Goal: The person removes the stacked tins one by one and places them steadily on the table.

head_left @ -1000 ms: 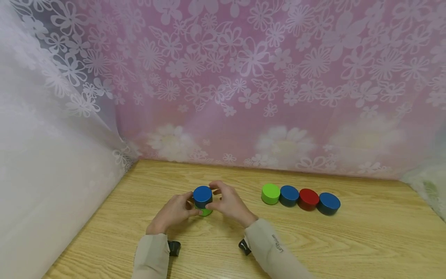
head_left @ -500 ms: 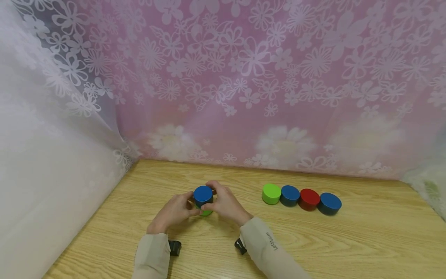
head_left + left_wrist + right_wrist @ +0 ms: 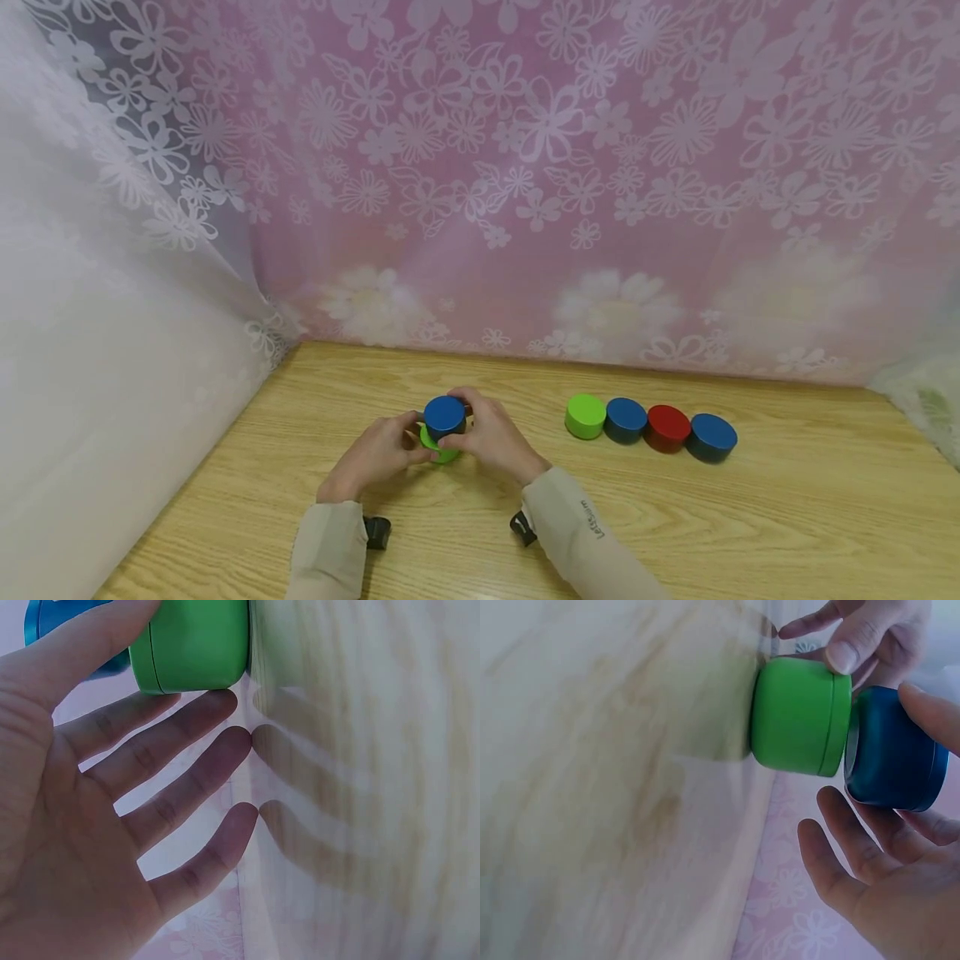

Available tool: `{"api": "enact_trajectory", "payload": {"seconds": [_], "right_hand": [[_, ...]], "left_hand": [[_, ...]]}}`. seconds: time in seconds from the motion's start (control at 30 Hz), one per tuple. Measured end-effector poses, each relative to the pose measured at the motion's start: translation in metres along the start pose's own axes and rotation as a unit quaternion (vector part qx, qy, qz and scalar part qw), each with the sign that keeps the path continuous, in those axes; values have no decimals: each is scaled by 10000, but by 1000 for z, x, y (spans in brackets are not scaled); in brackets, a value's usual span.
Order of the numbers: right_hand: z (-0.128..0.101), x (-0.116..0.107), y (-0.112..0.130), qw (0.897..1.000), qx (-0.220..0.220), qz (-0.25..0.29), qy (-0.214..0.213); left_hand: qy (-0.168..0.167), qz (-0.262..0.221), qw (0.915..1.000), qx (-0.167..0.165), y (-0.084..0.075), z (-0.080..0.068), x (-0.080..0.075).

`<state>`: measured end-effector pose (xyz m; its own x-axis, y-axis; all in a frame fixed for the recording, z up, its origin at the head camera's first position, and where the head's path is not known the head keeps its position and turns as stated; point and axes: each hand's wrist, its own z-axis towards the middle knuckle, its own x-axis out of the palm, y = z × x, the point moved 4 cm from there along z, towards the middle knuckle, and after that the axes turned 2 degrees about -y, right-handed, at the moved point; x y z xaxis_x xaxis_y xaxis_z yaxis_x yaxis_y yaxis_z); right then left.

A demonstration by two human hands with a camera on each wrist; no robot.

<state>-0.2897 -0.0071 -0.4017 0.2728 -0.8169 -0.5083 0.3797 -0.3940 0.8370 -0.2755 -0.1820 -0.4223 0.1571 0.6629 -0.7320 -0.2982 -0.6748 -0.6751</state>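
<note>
In the head view my left hand (image 3: 377,454) holds a round green tin (image 3: 427,439) standing on the table. Its thumb and fingers lie against the green side in the left wrist view. A matching blue tin (image 3: 445,412) is pinched between thumb and fingers of my right hand (image 3: 492,435). The right wrist view has the blue tin (image 3: 892,750) at the lidded top of the green tin (image 3: 795,716), slightly tilted and off to one side. A narrow gap seems to separate them there; whether they touch at one edge I cannot tell.
Right of the hands, a row of tins stands side by side on the wooden table (image 3: 795,500): green (image 3: 584,418), blue (image 3: 625,422), red (image 3: 666,430) and blue (image 3: 711,440). A pink flowered curtain (image 3: 480,217) hangs behind, with white cloth (image 3: 112,350) at the left.
The blue tin sat squarely above the green one; now the right hand has shifted it slightly right and away, so more of the green lid shows. The left hand stays in place.
</note>
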Motion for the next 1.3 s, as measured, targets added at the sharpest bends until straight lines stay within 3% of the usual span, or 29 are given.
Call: {"api": "enact_trajectory", "payload": {"seconds": [0.43, 1.3], "right_hand": [[-7, -22, -7, 9994, 221, -29, -277], [-19, -64, -18, 9958, 410, -428, -695]], "left_hand": [[-18, 111, 9998, -179, -1, 1, 0], [-109, 121, 9998, -106, -3, 1, 0]]}}
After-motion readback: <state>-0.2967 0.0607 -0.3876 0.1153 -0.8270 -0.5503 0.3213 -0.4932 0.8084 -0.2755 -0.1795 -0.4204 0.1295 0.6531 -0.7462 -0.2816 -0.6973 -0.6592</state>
